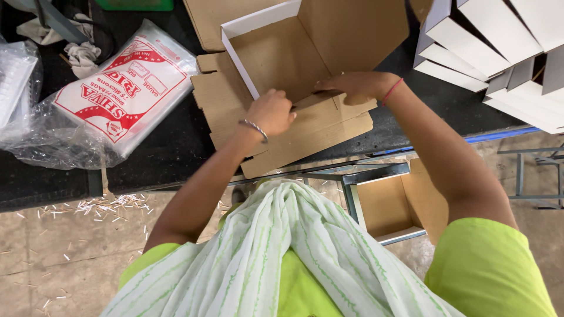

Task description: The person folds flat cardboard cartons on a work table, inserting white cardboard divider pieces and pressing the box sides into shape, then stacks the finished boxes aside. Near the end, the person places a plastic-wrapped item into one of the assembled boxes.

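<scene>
While the half-folded cardboard box (294, 64) lies on the dark bench (158, 158), the left hand (271, 113) is curled onto a brown flap near the box's white wall. The right hand (352, 86) presses flat on the neighbouring flap, fingers seemingly tucked under its edge. A plastic packet of bags (117, 94) lies to the left.

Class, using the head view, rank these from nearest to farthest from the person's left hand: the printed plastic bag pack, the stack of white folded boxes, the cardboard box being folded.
1. Cardboard box: under the left hand, touching.
2. Printed plastic bag pack: to its left on the table.
3. Stack of white folded boxes: far right.
</scene>
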Tool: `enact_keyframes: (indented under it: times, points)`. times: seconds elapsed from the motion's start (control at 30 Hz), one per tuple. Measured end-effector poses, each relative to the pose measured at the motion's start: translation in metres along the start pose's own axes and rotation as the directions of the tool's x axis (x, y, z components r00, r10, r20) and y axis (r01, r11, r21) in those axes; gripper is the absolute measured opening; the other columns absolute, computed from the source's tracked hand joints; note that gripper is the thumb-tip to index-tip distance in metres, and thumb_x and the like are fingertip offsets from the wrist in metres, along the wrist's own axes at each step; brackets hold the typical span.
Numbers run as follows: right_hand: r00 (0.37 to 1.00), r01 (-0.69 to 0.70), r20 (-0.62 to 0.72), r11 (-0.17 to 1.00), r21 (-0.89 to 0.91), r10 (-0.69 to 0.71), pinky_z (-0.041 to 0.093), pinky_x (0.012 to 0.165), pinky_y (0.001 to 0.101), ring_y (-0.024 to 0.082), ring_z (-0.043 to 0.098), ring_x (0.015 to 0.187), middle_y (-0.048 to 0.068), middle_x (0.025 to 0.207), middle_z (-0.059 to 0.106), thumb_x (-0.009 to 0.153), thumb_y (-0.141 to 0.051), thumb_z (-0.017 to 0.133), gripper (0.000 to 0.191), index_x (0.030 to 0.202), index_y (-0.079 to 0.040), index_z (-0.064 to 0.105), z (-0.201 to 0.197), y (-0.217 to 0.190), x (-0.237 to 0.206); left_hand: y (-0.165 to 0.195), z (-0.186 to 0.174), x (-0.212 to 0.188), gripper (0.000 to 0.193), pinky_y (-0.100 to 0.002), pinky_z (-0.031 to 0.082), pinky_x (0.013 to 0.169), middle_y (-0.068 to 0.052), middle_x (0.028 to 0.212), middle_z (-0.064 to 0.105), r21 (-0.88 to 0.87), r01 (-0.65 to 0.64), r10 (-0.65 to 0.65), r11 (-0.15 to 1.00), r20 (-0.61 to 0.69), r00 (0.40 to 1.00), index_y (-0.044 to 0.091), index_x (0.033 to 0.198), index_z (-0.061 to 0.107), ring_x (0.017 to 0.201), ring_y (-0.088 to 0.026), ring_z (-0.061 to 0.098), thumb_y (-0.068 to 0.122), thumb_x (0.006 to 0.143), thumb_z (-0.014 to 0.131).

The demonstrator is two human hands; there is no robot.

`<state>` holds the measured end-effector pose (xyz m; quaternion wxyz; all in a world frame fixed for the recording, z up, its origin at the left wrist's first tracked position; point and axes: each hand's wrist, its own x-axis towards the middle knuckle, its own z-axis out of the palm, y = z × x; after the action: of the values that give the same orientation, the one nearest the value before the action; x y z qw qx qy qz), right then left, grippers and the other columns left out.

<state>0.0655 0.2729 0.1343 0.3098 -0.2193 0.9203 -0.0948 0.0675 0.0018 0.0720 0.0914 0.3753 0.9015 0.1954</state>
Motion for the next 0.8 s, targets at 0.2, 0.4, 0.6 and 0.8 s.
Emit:
enact_keyframes:
  times: [0.2,0.4,0.6,0.8]
  points:
    - [0.977,0.211,-0.009,0.972,-0.105,-0.213,0.037,0.107,0.0392,0.031,0.042,0.138,0.007,0.155,0.045,0.06,0.016,0.057,0.095,0.15,-0.014,0.043,-0.001,0.011,0.005,0.018,0.016,-0.013,0.024,-0.046,0.053,0.09,-0.015,0.111,0.064,0.036,0.044,-0.038,0.998,-0.136,0.99,0.002,0.088,0.078,0.113,-0.034,0.058,0.025,0.088,0.069]
    - [1.0,0.013,0.017,0.992,-0.128,-0.011,0.044,0.111,0.036,0.026,0.053,0.138,0.0,0.151,0.059,0.074,0.016,0.049,0.088,0.153,-0.025,0.053,0.0,0.01,0.011,0.003,0.006,0.004,0.029,-0.048,0.053,0.096,-0.015,0.113,0.066,0.004,0.054,-0.054,0.999,-0.011,0.998,0.001,0.092,0.077,0.116,-0.034,0.058,0.027,0.096,0.065]
    - [0.981,0.144,0.12,0.987,0.073,-0.153,0.032,0.115,0.0378,0.024,0.039,0.145,-0.001,0.157,0.043,0.06,0.008,0.071,0.103,0.152,-0.022,0.037,-0.019,0.005,-0.002,0.013,0.008,-0.001,0.026,-0.048,0.052,0.094,-0.015,0.115,0.064,0.033,0.07,-0.07,0.997,-0.006,0.998,0.002,0.092,0.077,0.116,-0.034,0.057,0.025,0.091,0.067]
    - [0.984,0.011,0.177,0.999,-0.033,-0.005,0.033,0.118,0.0349,0.019,0.04,0.146,-0.008,0.161,0.042,0.062,0.005,0.071,0.107,0.157,-0.03,0.036,-0.028,0.004,-0.007,0.016,0.012,-0.001,0.025,-0.047,0.051,0.093,-0.015,0.114,0.064,0.04,0.068,-0.067,0.997,-0.03,0.997,0.001,0.091,0.077,0.115,-0.034,0.057,0.024,0.089,0.069]
